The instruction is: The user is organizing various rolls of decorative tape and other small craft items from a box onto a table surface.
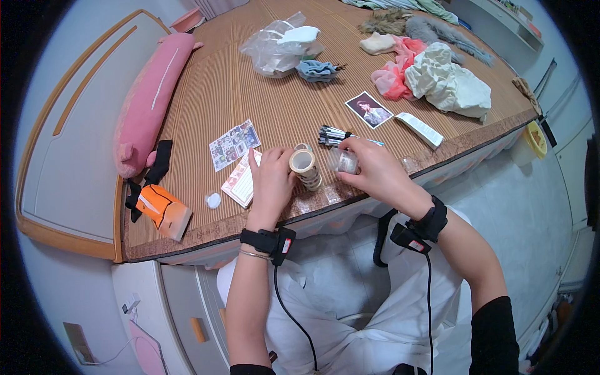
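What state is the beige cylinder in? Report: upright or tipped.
Upright or nearly so: the beige cylinder shows its round opening facing up, patterned side below.

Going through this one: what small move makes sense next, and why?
I'd suggest the right hand ease the small clear container slightly away from the mat's brown border, avoiding the pens. It is held close to that border, with the pens just beyond, while the left hand is at the hollow cream roll.
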The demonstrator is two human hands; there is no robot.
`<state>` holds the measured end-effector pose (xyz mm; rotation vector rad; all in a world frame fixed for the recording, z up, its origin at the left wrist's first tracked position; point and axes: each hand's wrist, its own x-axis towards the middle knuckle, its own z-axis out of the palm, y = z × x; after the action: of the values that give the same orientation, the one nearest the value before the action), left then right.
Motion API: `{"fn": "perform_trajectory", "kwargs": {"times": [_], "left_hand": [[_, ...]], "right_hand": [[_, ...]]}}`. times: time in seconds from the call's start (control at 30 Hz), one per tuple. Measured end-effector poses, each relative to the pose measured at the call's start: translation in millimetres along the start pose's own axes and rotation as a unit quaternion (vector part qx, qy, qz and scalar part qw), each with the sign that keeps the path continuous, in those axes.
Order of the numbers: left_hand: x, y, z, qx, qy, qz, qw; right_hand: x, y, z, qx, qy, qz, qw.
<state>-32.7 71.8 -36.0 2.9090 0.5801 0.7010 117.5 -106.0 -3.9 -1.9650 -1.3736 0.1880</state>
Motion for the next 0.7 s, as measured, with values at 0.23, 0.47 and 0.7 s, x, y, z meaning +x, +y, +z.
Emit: {"fn": "perform_trajectory", "kwargs": {"times": [0.23, 0.47, 0.7], "left_hand": [[0.2, 3.4, -7.8, -0.045, 0.026, -0.033, 0.998], [-2.7, 21.9, -37.6, -0.367, 0.057, -0.109, 0.922], [-8.0, 39.9, -48.2, -0.319, 0.006, 0.023, 0.947]], "right_hand": [[-1.0, 11.4, 8.3, -0.072, -0.014, -0.022, 0.997], [-1.4, 16.1, 11.6, -0.087, 0.007, -0.053, 0.995], [2.0, 20.0, 15.9, -0.016, -0.029, -0.030, 0.999]]}}
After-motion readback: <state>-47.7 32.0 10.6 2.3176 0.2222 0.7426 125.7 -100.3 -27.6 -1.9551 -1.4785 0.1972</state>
